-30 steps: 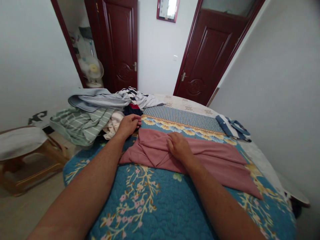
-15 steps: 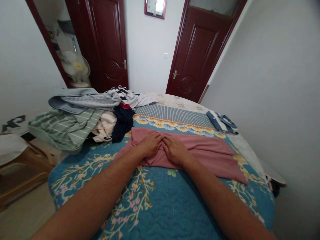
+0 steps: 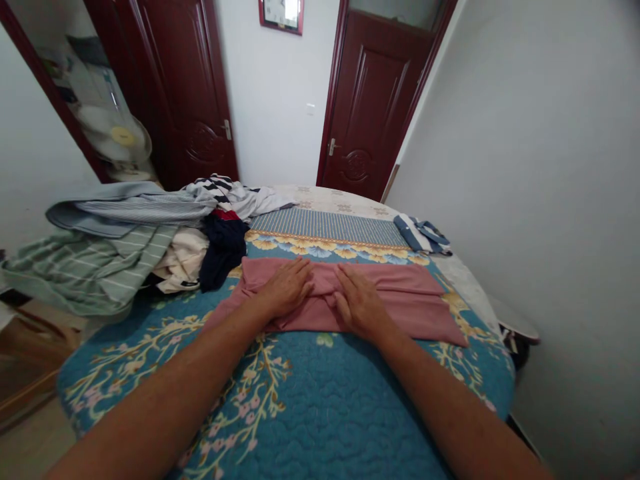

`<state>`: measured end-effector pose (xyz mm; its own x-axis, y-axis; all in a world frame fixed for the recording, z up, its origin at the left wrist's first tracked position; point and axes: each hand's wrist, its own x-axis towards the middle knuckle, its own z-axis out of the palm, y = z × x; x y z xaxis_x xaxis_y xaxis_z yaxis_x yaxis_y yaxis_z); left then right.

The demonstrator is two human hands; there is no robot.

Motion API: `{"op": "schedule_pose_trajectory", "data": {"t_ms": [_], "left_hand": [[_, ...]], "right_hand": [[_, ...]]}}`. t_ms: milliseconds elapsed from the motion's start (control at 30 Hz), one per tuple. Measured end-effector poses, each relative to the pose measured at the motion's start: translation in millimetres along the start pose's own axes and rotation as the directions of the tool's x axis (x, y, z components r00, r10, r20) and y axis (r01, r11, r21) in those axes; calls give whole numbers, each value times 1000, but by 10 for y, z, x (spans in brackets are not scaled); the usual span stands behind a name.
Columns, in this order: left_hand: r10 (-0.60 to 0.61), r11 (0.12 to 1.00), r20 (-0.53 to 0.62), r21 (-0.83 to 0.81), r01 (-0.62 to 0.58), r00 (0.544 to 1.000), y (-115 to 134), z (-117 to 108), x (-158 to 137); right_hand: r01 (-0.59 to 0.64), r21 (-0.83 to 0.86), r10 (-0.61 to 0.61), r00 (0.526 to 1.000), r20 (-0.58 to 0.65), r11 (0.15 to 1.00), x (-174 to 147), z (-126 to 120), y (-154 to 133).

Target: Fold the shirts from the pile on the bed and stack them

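Note:
A pink garment [image 3: 410,300], folded into a long strip, lies across the blue floral quilted cover [image 3: 340,400]; its exact kind does not show. My left hand [image 3: 287,287] rests flat on the left half of the cloth, fingers stretched out and pointing away from me. To its right, my right hand [image 3: 361,303] presses on the middle of the garment with its fingers extended. Small wrinkles run through the cloth between the two hands. Neither hand grips anything.
At the left is a heap of clothes: a green striped garment [image 3: 95,267], a grey-blue one [image 3: 130,207], a cream one [image 3: 183,260] and a navy one [image 3: 223,250]. A folded blue-and-white garment [image 3: 423,235] lies at the far right edge. A wooden chair [image 3: 30,360] stands lower left.
My hands have moved apart from nearly touching, leaving a gap over the pink cloth. The view has turned slightly right, so the surroundings appear shifted left.

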<state>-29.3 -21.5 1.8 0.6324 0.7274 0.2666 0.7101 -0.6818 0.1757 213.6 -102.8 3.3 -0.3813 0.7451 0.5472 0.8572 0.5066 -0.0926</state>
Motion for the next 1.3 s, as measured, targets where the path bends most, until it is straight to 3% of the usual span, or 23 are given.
{"op": "schedule_pose_trajectory", "data": {"t_ms": [100, 200, 267, 433, 533, 667, 733, 767, 833, 933, 1000, 1100, 1300], "left_hand": [[71, 997, 14, -38, -70, 997, 111, 27, 7], [51, 997, 39, -54, -49, 998, 162, 33, 6], [39, 997, 55, -66, -35, 998, 161, 16, 4], [44, 997, 65, -73, -39, 997, 131, 4, 1], [27, 996, 54, -82, -23, 998, 128, 21, -3], [-15, 996, 92, -89, 23, 996, 135, 13, -10], [-32, 995, 99, -89, 41, 995, 130, -2, -11], [-30, 995, 100, -92, 39, 995, 122, -10, -11], [-15, 994, 90, -110, 25, 996, 87, -25, -5], [-14, 986, 37, -167, 20, 999, 1, -29, 15], [-35, 981, -10, -193, 33, 999, -58, -14, 31], [-33, 982, -51, -188, 23, 998, -105, 18, 44], [-57, 987, -54, -151, 48, 997, -82, 14, 42]], "right_hand": [[-41, -14, 42, 999, 25, 999, 22, -21, -185], [-191, -46, 193, 980, 40, 981, 2, -29, -194], [-225, -22, 226, 972, 60, 974, -3, -28, -142], [-220, 283, 214, 975, 51, 934, 72, 0, -68], [-288, 490, 272, 957, 104, 823, 112, 5, -60], [-507, 667, 400, 857, 323, 546, 81, 9, 21], [-558, 671, 417, 825, 383, 488, 57, 9, 80], [-567, 658, 420, 820, 390, 496, 51, 5, 104], [-531, 607, 393, 847, 359, 590, 47, -12, 133], [-285, 494, 203, 956, 213, 821, 51, -44, 125], [-111, 431, 56, 989, 140, 896, 49, -53, 99], [-53, 424, 12, 995, 99, 904, 41, -41, 58], [-167, 542, 167, 985, 50, 824, 45, -3, 36]]}}
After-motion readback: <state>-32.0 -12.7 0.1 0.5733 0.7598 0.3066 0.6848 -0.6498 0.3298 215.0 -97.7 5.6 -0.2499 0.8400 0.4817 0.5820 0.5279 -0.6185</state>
